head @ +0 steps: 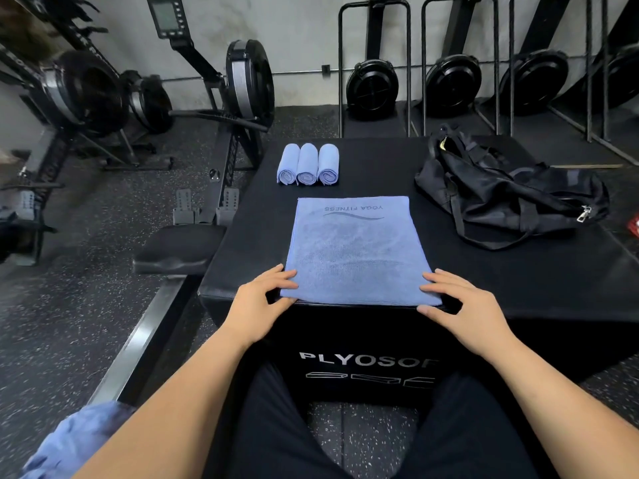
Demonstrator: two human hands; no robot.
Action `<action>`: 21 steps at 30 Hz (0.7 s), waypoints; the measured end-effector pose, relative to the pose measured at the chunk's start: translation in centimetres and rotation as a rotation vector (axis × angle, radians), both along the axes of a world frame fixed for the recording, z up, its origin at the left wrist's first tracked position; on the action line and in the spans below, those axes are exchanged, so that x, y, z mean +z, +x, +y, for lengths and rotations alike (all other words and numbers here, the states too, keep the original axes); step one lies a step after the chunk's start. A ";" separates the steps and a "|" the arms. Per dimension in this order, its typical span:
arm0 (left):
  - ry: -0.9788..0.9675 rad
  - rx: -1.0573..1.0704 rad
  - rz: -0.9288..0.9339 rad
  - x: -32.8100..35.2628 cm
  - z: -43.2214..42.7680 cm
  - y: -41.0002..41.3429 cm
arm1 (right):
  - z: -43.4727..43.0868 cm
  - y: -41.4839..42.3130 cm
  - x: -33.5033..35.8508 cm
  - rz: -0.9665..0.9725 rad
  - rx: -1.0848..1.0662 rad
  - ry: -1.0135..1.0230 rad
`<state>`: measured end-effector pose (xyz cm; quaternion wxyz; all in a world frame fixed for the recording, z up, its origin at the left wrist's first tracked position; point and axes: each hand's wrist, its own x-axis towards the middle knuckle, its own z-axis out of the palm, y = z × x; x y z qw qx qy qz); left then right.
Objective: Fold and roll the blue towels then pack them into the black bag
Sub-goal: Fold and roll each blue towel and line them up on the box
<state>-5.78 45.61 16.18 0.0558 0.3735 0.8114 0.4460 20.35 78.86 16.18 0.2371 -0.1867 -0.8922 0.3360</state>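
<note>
A folded blue towel [356, 250] lies flat on the black plyo box [518, 288], its near edge at the box's front rim. My left hand [262, 302] pinches the towel's near left corner, thumb under the edge and fingers on top. At the near right corner, my right hand [460, 305] holds the towel the same way. Three rolled blue towels [307, 164] lie side by side at the box's far edge. The black bag [518, 195] slumps on the box's right side, its top open toward the back.
More blue towel cloth [79, 440] lies bunched at the lower left beside my arm. A rowing machine's seat [176, 250] and rail run along the box's left side. Upright rowers stand against the far wall. Speckled rubber floor surrounds the box.
</note>
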 end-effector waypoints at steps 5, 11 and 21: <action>-0.003 0.045 -0.011 0.4 0.3 0.2 | -0.1 -0.2 0.3 0.017 -0.053 -0.018; 0.038 0.129 -0.078 0.5 0.7 0.6 | -0.1 0.0 0.8 -0.021 -0.074 -0.032; 0.121 0.219 -0.244 1.5 0.9 0.7 | -0.9 -0.8 2.1 -0.010 -0.222 -0.160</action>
